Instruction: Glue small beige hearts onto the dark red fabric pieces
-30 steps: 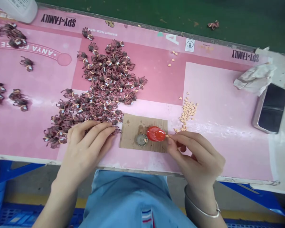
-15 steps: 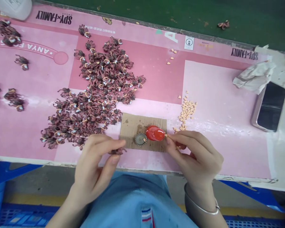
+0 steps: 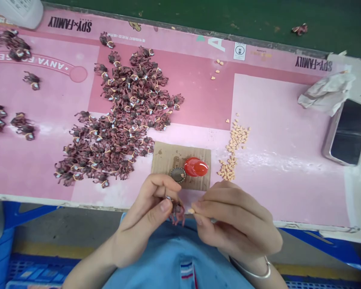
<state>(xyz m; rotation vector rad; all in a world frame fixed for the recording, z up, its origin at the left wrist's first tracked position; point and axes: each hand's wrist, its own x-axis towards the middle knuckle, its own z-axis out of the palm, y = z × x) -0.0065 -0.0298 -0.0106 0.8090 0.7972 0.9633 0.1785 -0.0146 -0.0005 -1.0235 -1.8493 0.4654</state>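
Between the thumb and fingers of my left hand point(image 3: 152, 212) is a small brown figurine point(image 3: 178, 212), its reddish legs pointing down. My right hand point(image 3: 234, 218) pinches a tiny beige piece point(image 3: 191, 210) at its fingertips, a short gap to the right of the figurine. Both hands are at the table's front edge. Just beyond them lies a cardboard piece point(image 3: 165, 154) bearing a red bottle or cap point(image 3: 196, 167) and a bottle cap point(image 3: 178, 174) with something small in it. A large pile of similar figurines point(image 3: 135, 100) spreads to the left, and loose beige pieces point(image 3: 239, 136) lie to the right.
A phone point(image 3: 347, 132) rests at the far right, beside a crumpled tissue point(image 3: 327, 94). More figurines point(image 3: 24, 126) lie at the left. A white bottle point(image 3: 21, 12) stands at the top left corner. One figurine point(image 3: 300, 29) is on the green surface point(image 3: 198, 14) behind.
My left hand has moved right with the figurine, and its legs now show. My right hand has drawn back from beside the red object toward the figurine, still pinching the beige piece.
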